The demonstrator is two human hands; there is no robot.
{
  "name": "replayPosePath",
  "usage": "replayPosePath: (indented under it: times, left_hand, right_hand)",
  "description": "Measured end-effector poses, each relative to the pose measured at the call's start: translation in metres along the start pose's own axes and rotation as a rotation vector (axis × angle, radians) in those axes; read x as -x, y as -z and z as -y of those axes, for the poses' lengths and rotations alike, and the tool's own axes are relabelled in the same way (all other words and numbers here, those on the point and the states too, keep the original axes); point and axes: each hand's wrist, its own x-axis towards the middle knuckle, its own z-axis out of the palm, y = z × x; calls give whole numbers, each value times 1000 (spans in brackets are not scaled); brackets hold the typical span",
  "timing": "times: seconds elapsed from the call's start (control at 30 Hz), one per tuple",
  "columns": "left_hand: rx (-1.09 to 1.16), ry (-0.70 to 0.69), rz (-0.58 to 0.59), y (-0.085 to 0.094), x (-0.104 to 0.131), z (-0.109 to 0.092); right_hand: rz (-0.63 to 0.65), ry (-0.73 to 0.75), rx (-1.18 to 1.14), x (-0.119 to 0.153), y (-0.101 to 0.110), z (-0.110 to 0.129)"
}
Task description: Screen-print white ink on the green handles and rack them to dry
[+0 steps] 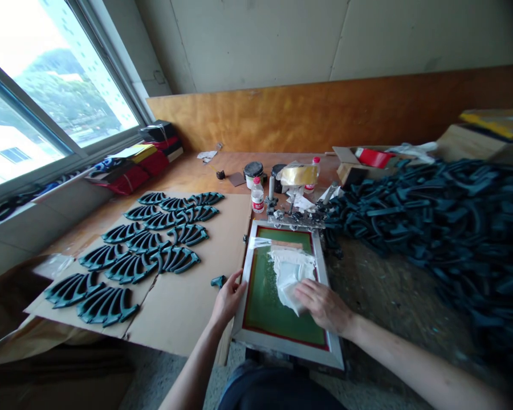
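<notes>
A screen-printing frame point(334, 347) with a pale metal rim and green mesh lies in front of me. My left hand point(228, 299) is at its left edge, fingers curled against the rim. Just beyond those fingers, a small dark green plastic part point(218, 281) rests on the cardboard. My right hand point(325, 304) presses a crumpled white cloth point(288, 279) onto the mesh, fingers bent over its lower right side. Near the top of the mesh are a brownish strip point(287, 245) and a piece of clear tape point(260, 242). A hinge clamp point(297, 219) sits at the frame's far end.
Dark green fan-shaped parts point(143, 242) lie in rows on a cardboard sheet point(182, 310) at left. A large heap of similar dark parts point(431, 222) fills the right. Behind the frame stand a bottle point(257, 196), a tub point(253, 173) and a tape roll point(299, 175).
</notes>
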Motion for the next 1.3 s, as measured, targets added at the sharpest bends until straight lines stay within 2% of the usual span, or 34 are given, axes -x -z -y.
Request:
replayPosePath:
  times: [0.07, 0.13, 0.27, 0.33, 0.4, 0.47, 0.53, 0.63, 0.73, 0.8, 0.87, 0.9, 0.93, 0.97, 1.03, 1.07, 1.1, 1.17, 1.2, 1.23, 1.3]
  left_hand:
    - [23, 8, 5, 0, 0, 0]
    - [44, 6, 18, 1, -1, 0]
    - [99, -10, 67, 9, 1, -13]
    - [154, 4, 107, 16, 4, -31]
    - [216, 1, 127, 25, 9, -58]
    - [272, -54, 103, 32, 11, -90]
    - [356, -145, 53, 35, 7, -124]
    - [484, -292, -21, 35, -7, -168]
    - [508, -372, -76, 32, -23, -199]
    - [534, -394, -115, 26, -26, -205]
    - [589, -372, -176, 12, -18, -193]
    - [610, -313, -169, 2, -9, -181]
    - [612, -208, -104, -10, 2, -165]
    - [604, -73, -9, -24, 16, -146]
    - [518, 283, 365, -55, 44, -106]
    - [553, 390, 446, -69, 56, -89]
    - [618, 434, 466, -80, 65, -73]
    - [715, 507, 367, -90, 71, -51]
    - [713, 517, 272, -87, 67, -43]
    - [661, 515, 167, -78, 60, -35]
    - [455, 460, -24, -46, 38, -16]
  right_hand:
    - [37, 24, -30, 7, 1, 2]
    - [79, -31, -55, 0, 9, -3]
    - [46, -265, 5, -49, 35, -25]
    - [24, -383, 100, -71, 50, -39]
    - [-38, -478, 170, -77, 67, -58]
    - [-169, -586, 162, -67, 81, -82]
    - [-256, -721, 99, -45, 84, -105]
    - [-159, -805, -27, -6, 58, -117]
    - [-53, -696, -68, 19, 8, -91]
    - [-34, -597, -3, 24, -20, -65]
    - [0, -581, 57, 21, -35, -43]
    - [20, -620, 54, 17, -38, -33]
    - [24, -676, 33, 13, -39, -23]
    - [7, -730, 6, 9, -38, -13]
    - [-84, -755, -33, 1, -36, 9]
    - [-125, -693, -42, -2, -36, 20]
    - [-137, -588, -53, -4, -35, 29]
    - [-73, -350, -80, -3, -31, 30]
    - [-29, -278, -75, -1, -25, 19]
    - [8, -272, -35, 2, -15, -1]
    - [22, -420, 123, 12, 14, -63]
